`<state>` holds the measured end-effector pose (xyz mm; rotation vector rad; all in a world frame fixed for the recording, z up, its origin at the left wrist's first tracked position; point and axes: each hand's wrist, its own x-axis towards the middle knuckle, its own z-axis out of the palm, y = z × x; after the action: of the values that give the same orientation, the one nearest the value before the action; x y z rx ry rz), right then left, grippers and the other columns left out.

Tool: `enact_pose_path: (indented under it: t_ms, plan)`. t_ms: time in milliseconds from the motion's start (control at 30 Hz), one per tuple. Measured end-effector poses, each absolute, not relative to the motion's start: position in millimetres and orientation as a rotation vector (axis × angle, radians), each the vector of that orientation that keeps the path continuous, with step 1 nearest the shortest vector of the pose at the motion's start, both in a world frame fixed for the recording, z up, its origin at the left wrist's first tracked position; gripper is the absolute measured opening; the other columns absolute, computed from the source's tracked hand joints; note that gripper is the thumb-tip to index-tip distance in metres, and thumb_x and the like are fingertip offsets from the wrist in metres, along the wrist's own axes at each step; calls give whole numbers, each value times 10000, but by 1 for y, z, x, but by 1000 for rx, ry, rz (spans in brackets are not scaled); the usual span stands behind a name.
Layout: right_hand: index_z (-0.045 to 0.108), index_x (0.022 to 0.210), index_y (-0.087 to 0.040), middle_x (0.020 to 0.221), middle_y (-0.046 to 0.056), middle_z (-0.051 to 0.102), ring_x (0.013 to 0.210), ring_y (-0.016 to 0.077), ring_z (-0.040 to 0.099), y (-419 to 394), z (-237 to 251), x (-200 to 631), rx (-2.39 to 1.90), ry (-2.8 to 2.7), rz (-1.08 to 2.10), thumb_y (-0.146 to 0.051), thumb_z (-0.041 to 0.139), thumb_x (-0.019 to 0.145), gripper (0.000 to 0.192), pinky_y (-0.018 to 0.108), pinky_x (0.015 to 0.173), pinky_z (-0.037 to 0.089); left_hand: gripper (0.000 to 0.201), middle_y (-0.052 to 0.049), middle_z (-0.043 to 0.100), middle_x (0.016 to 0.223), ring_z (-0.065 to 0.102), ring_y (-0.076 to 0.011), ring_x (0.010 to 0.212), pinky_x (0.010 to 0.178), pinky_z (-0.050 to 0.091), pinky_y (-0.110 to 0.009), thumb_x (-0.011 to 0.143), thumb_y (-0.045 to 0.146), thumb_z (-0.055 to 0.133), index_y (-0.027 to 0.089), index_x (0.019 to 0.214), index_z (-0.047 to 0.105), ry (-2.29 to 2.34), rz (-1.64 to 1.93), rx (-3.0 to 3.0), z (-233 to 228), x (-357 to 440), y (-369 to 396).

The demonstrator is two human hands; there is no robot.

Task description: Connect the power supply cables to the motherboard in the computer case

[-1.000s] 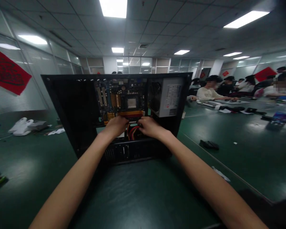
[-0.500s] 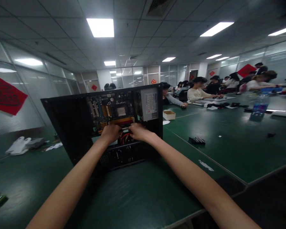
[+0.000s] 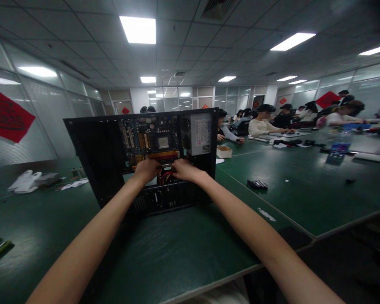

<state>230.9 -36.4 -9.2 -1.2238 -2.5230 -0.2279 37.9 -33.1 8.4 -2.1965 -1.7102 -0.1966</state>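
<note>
Now both hands are inside the open case (image 3: 91, 160), which stands on the green table (image 3: 177, 253). The left hand (image 3: 147, 169) and the right hand (image 3: 184, 169) are close together, just below the red slots (image 3: 164, 155) of the board (image 3: 148, 141) and above the red cables (image 3: 166, 176). The fingers curl down toward the cables, but I cannot tell if they pinch something, because the knuckles hide the tips. Compared with half a second ago the hands stay at almost the same place; only the view has moved a little, so the work at the cables seems to continue. The supply box (image 3: 200, 134) is at the right of the board. Other people sit far right.
</note>
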Motion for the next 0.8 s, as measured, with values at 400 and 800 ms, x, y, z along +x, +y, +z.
enact_pose_path:
  t_ms: [400,800]
  plan:
    - [705,1033,-161,1063,117,687,994,223,639,-34,-11,231,-1241,-2515,-229,-215,600,857,212,256,807,451,334,-89,736,1052,677,-299,982,782,517,-360,881,339,497,303,1124,723,-1745,-219,-2185,9,42,-36]
    - [607,1139,-165,1159,104,544,937,185,606,-41,1,220,-1048,-2537,-454,-204,395,995,259,277,795,430,304,-80,717,1109,661,-264,1016,860,493,-334,897,377,506,314,1097,726,-1736,-262,-2189,9,38,-35]
